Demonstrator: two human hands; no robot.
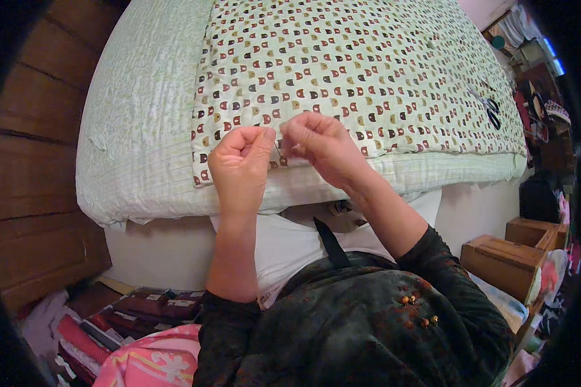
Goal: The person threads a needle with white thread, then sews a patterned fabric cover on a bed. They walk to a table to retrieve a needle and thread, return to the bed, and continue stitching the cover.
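Observation:
My left hand (242, 161) is raised over the near edge of a cream cloth (316, 77) printed with small brown, red and tan animal heads. Its thumb and fingers are pinched together. Close beside it, my right hand (323, 143) is also pinched, its fingertips slightly blurred. A thin, faint line shows between the two hands, too fine to name. What either pinch holds is hidden or too small to make out. The printed cloth lies spread on a pale green bed cover (135, 103). Scissors (492, 115) with black handles rest on the cloth at the right.
The bed's near edge runs across in front of me. Brown wooden panelling (42, 155) stands at the left. Cardboard boxes (503, 258) and a black bag (540, 197) sit at the right. Folded fabrics (148, 316) and a pink cloth (158, 358) lie at the lower left.

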